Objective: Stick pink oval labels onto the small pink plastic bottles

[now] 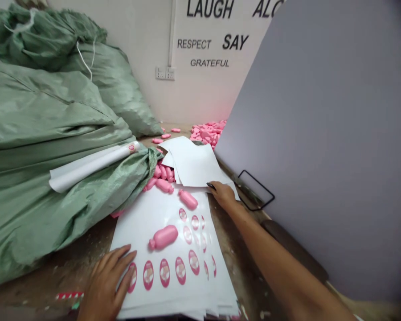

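My left hand (108, 278) lies with its fingers spread on the left edge of a sheet of oval pink stickers (133, 223), and nothing is in it. Farther forward, my right hand (221, 194) is closed on a small black object (211, 185) at the near edge of blank white sheets (197, 165). One pink bottle-shaped piece (163, 237) rests on the sticker sheet, and another pink piece (188, 199) lies near its far end. What the black object is cannot be made out.
Large green sacks (53, 107) fill the left side, with a rolled sheet (90, 167) on one. A pile of pink pieces (209, 132) lies by the wall. At the right stand a grey panel (314, 147) and a black wire frame (256, 191).
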`<state>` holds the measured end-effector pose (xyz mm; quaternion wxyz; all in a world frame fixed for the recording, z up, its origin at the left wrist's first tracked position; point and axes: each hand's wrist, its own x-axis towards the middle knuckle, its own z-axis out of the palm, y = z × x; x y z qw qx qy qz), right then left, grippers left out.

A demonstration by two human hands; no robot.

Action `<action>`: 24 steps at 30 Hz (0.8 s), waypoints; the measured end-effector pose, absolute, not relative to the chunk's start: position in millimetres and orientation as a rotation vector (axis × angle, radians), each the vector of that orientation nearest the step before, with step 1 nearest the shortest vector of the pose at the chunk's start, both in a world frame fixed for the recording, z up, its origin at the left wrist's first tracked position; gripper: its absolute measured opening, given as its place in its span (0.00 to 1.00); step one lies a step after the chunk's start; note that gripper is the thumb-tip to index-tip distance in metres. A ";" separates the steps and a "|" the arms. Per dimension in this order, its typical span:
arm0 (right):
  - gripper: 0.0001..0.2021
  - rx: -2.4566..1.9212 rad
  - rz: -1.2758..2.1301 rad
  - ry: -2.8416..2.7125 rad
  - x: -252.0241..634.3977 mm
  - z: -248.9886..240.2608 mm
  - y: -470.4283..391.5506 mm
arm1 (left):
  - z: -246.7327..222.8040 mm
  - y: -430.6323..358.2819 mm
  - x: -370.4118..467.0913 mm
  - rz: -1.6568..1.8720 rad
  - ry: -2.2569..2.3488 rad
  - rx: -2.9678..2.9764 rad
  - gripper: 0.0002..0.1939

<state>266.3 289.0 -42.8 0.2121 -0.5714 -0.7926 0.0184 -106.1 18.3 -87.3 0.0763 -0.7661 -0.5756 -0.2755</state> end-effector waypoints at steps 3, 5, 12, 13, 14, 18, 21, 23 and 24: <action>0.14 -1.685 0.120 -2.195 264.6 -32.7 275.0 | -65.0 17.6 -103.5 -0.878 -1.850 -2.360 0.14; 0.13 -1.750 0.140 -2.138 261.4 -26.3 262.3 | -46.2 21.5 -97.9 -0.886 -1.904 -2.381 0.15; 0.14 -1.636 0.526 -2.027 219.4 -5.4 167.6 | 5.7 74.3 -32.4 -0.512 -1.875 -2.605 0.19; 0.13 -1.542 0.679 -1.990 212.5 -4.6 150.2 | 8.1 82.6 -23.6 -0.382 -1.910 -2.648 0.19; 0.13 -1.473 0.785 -1.952 206.7 -4.8 133.9 | 9.2 89.9 -17.0 -0.275 -1.940 -2.681 0.19; 0.13 -1.405 0.964 -1.813 195.0 -13.0 93.5 | 8.2 104.7 -13.3 -0.167 -1.994 -2.801 0.19; 0.16 -1.361 1.010 -1.708 194.0 -16.8 90.1 | 11.7 99.7 -21.4 -0.475 -2.026 -2.985 0.20; 0.16 -1.264 1.157 -1.676 192.4 -14.4 91.7 | 16.0 90.8 -23.9 -0.929 -2.169 -3.052 0.21; 0.15 -1.213 1.244 -1.656 190.5 -11.9 91.6 | 17.7 85.6 -23.6 -1.197 -2.296 -3.019 0.22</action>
